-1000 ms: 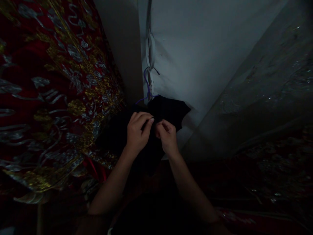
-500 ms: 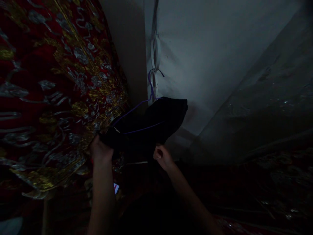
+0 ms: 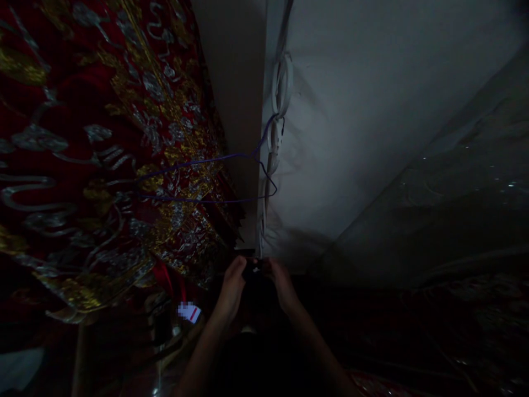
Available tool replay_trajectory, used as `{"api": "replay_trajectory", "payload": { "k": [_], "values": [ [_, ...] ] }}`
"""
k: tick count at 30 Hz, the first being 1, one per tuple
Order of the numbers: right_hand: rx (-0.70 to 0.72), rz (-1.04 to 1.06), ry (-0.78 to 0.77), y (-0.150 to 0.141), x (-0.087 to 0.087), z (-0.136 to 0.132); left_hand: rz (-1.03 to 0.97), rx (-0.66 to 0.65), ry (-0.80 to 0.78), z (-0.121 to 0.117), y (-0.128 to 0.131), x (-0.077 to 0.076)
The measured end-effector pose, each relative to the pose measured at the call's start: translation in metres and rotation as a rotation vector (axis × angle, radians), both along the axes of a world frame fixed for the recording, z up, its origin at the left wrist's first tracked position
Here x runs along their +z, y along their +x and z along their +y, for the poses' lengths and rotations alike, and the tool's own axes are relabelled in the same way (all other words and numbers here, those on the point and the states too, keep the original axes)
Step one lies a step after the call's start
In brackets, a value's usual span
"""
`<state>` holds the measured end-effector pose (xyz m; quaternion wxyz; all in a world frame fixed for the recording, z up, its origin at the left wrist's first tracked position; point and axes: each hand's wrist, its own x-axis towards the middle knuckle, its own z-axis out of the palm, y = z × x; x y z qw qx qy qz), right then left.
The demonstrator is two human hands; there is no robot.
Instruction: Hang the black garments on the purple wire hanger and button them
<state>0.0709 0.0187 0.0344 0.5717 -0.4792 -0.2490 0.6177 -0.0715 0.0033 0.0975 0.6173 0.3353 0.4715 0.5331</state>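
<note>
Black garment (image 3: 259, 292) has come off the purple hanger (image 3: 253, 155) since half a second ago, when we still had it draped there. Left grip (image 3: 233, 280) has swung in from the far left, and right grip (image 3: 281, 282) has dropped a little, so we now see the two facing each other, near but apart. Hanger shows bare now.

Both grips look nearly closed: we see fingers curled in and pinching the garment's upper edge, left grip on one side, right grip on the other. Exact finger contact is too dark for us to tell. Garment sits between the two grips and hangs below them; its lower part merges into shadow, so we can't tell where it ends. We note a small white mark on it, right between the fingertips.

Hanger is above both grips, hooked at the white ring strip (image 3: 290, 82), its wire frame reaching out over the left grip's side, in front of the red embroidered cloth (image 3: 78, 113). That cloth, gold and silver on red, fills the space up and left of left grip. Small bright rectangle (image 3: 193, 313) with a red stripe shows left of and lower than left grip. Pale wall (image 3: 363, 121) rises above and right of right grip.
</note>
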Motion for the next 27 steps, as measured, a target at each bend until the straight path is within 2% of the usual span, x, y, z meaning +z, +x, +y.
{"api": "replay_trajectory", "payload": {
  "k": [3,6,8,10,13,15,16,18,21,23,25,27],
  "values": [
    [0.216,-0.204,0.263,-0.002,0.040,-0.007,0.221,-0.095,0.265,-0.004,0.008,0.020],
    [0.454,-0.267,0.448,0.003,0.075,-0.013,0.465,-0.131,0.527,-0.001,0.001,0.042],
    [0.607,-0.385,0.526,0.008,0.093,-0.012,0.538,-0.156,0.586,0.002,-0.008,0.051],
    [0.656,-0.530,0.579,0.014,0.109,-0.006,0.529,-0.230,0.524,0.004,-0.018,0.052],
    [0.533,-0.618,0.679,0.024,0.135,0.015,0.494,-0.463,0.358,0.001,-0.031,0.044],
    [0.320,-0.640,0.757,0.029,0.151,0.037,0.544,-0.609,0.293,-0.003,-0.041,0.038],
    [0.206,-0.659,0.780,0.030,0.156,0.049,0.580,-0.639,0.271,-0.004,-0.047,0.035],
    [0.054,-0.717,0.756,0.034,0.159,0.072,0.667,-0.615,0.217,-0.005,-0.060,0.034],
    [0.077,-0.815,0.573,0.041,0.149,0.095,0.827,-0.470,0.107,0.001,-0.087,0.038],
    [0.091,-0.882,0.481,0.050,0.139,0.098,0.953,-0.414,0.060,0.010,-0.105,0.044],
    [0.057,-0.930,0.461,0.062,0.134,0.094,1.057,-0.379,0.114,0.019,-0.119,0.055],
    [0.012,-0.967,0.478,0.076,0.136,0.087,1.107,-0.342,0.275,0.029,-0.125,0.071]
  ]
}}
